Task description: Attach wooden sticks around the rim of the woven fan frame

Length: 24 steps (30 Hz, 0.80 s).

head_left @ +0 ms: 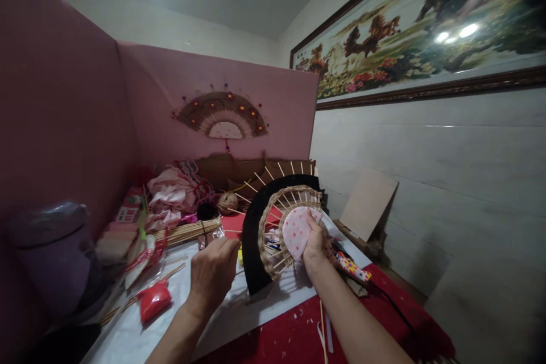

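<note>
A half-round fan (255,222) of thin sticks, a black band and braided cord is held up over the table, its stick tips pointing up and left. My right hand (314,239) grips it at the white centre piece (295,233) with red dots, thumb on the front. Left of the black band, my left hand (215,267) is raised with its fingers curled together; what they hold, if anything, is hidden. A bundle of sticks (185,233) lies behind that hand.
A finished fan (230,111) hangs on the pink board. Pink cloth (173,190), a twine ball (227,202) and a red packet (154,300) are on the left. A patterned glue gun (352,267) lies right, near the red cloth (273,335). A bin (55,261) stands far left.
</note>
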{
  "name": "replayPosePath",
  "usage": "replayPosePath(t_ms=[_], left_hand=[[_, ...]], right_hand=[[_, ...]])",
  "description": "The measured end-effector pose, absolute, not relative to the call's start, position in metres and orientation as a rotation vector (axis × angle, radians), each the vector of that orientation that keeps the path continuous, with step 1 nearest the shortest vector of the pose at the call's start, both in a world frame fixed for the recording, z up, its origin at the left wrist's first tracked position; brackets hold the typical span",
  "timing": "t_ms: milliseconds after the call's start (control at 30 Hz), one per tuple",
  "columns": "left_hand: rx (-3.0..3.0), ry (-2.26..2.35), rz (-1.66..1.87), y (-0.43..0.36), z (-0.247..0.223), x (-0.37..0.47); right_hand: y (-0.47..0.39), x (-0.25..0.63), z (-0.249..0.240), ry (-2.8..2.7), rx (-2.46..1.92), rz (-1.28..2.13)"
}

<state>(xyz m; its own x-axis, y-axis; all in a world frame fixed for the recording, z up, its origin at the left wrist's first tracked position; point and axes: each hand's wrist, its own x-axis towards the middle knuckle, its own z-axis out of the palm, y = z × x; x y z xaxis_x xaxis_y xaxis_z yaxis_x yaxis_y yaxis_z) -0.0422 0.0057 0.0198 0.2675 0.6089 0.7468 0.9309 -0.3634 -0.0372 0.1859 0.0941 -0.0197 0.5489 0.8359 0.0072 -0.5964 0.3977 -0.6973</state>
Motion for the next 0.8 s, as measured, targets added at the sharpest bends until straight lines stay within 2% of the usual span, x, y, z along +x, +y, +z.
replayPosePath(t_ms=[200, 400, 600, 800], left_hand=[[-2.135, -1.498, -1.069, 0.006, 0.019, -0.043], [-2.274, -1.66, -1.46, 0.009, 0.021, -0.046], [-2.427, -1.755, -1.821, 0.012, 0.025, -0.046], [-2.479, -2.245, -2.309, 0.017, 0.028, -0.047]], right_hand=[[0.095, 0.189, -0.021, -0.345, -0.776, 0.914], [0.1, 0.196, -0.03, -0.353, -0.765, 0.931], [0.095, 0.192, -0.02, -0.27, -0.757, 0.952], [0.089, 0.186, -0.012, -0.27, -0.732, 0.994]])
